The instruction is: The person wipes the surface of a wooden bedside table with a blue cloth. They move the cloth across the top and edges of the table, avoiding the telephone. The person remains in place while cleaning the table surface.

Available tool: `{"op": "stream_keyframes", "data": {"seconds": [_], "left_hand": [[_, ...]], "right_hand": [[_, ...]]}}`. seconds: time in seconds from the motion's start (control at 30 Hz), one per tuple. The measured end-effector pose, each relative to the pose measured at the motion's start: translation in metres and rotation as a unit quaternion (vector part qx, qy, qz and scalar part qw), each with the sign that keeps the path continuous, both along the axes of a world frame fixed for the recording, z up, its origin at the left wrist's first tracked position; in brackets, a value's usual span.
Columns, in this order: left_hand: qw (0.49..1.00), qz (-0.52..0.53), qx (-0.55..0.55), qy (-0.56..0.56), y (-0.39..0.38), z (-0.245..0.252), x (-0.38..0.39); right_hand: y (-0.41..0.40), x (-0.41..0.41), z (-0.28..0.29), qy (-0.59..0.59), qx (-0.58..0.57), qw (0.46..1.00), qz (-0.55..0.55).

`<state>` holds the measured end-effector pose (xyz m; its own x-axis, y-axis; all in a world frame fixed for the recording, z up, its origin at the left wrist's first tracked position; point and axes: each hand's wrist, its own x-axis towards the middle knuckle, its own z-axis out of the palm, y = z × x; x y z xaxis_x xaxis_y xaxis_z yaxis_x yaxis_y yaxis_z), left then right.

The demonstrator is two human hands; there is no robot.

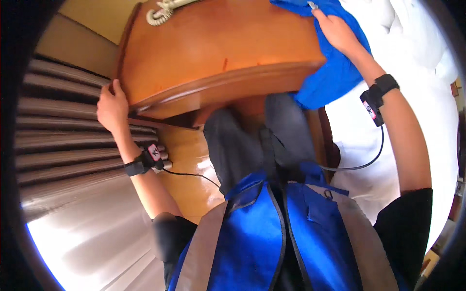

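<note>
A wooden bedside cabinet [218, 40] with a curved front edge stands before me. At its left side edge is my left hand [113, 107], fingers curled against or just beside the wood; whether they grip it is hard to see. My right hand [336, 32] lies over a blue cloth [327, 87] at the cabinet's right side and pinches a small whitish piece on it. The cloth spreads over the right corner and hangs down toward my knee. A coiled cord [160, 16] rests on the far left of the top.
Brown curtains [72, 120] hang close on the left, with a pale sheer curtain [102, 225] nearer me. White bedding [400, 152] fills the right. My knees [233, 142] are against the cabinet's front. Cables run from both wrist straps [140, 165].
</note>
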<state>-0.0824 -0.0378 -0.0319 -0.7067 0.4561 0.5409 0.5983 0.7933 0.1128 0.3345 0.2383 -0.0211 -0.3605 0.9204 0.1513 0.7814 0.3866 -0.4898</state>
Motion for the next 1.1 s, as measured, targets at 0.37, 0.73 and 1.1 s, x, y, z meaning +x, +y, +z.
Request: {"op": "stream_keyframes", "data": {"seconds": [0.37, 0.73, 1.1], "left_hand": [[1.0, 0.02, 0.002, 0.001, 0.001, 0.0, 0.004], [1.0, -0.009, 0.0, 0.002, 0.002, -0.001, -0.001], [1.0, 0.006, -0.019, 0.011, -0.006, -0.006, -0.004]], "right_hand": [[0.014, 0.0, -0.003, 0.074, 0.008, 0.997, -0.038], [-0.032, 0.018, -0.006, 0.068, -0.005, 0.997, -0.031], [-0.075, 0.013, 0.019, 0.126, -0.019, 0.991, -0.037]]}}
